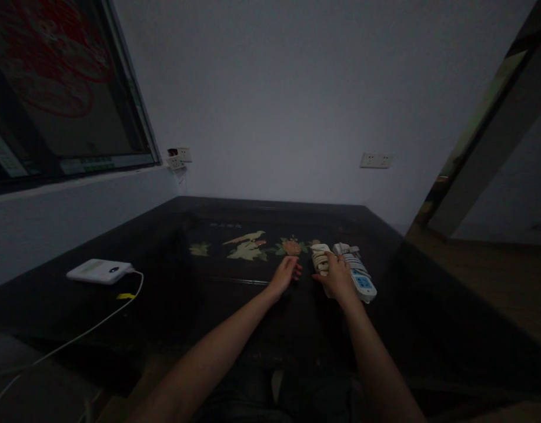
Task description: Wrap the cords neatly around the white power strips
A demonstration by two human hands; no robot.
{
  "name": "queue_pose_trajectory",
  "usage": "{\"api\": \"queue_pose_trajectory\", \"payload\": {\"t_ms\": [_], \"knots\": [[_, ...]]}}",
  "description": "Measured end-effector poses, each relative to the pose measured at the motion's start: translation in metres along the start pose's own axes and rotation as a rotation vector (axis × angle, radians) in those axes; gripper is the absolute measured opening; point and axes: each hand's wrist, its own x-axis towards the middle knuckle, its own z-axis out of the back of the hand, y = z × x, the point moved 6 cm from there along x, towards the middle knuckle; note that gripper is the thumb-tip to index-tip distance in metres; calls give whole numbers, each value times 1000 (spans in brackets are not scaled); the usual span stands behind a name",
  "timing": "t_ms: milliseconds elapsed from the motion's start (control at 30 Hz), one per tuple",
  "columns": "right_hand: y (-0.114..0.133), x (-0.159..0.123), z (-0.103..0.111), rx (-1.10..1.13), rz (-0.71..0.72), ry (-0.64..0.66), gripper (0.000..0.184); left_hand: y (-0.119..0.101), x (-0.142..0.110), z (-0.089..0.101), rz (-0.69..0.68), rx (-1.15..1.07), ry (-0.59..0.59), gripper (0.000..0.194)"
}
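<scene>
Two power strips lie side by side on the dark table (164,305), to the right of its painted bird and flowers. The left-hand power strip (320,258) is off-white with its cord wound around it, and my right hand (340,277) grips it from above. Thumb and fingers lie on either side of it, and the hand covers its near part. Beside it, the other power strip (363,285) shows blue socket faces and a bundled grey-white cord. My left hand (286,277) rests at the table to the left, fingers loosely bent and apart, holding nothing.
At the left of the table lies a white device (96,271) with a white cable (89,330) running over the near edge. A yellow tag (126,296) sits beside it. Wall sockets (376,160) are behind the table, and a window (67,88) is on the left.
</scene>
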Motion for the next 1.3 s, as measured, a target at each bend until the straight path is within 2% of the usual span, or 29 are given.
{"api": "queue_pose_trajectory", "payload": {"t_ms": [233,367,533,700,833,1000,1100,1167,1300], "knots": [[4,-6,1,68,-19,15,75,9,4,-4,-41,134,34,19],[11,-7,1,134,4,26,78,10,4,-3,-88,184,9,22],[37,-12,1,284,120,22,76,8,2,4,16,-9,-119,36],[58,-19,5,427,238,-38,78,3,-3,-2,108,-215,-30,46],[63,-22,7,499,297,-77,76,-3,-8,-7,78,-294,-3,47],[65,-19,5,596,381,-59,76,-10,-12,-5,32,-347,-66,48],[64,-16,6,702,436,-95,75,-15,-12,0,-9,-353,-107,48],[61,-13,6,762,396,-126,70,-17,-12,2,-35,-348,-116,48],[48,-8,-4,893,199,-115,67,-20,-11,4,-64,-367,-131,51]]}}
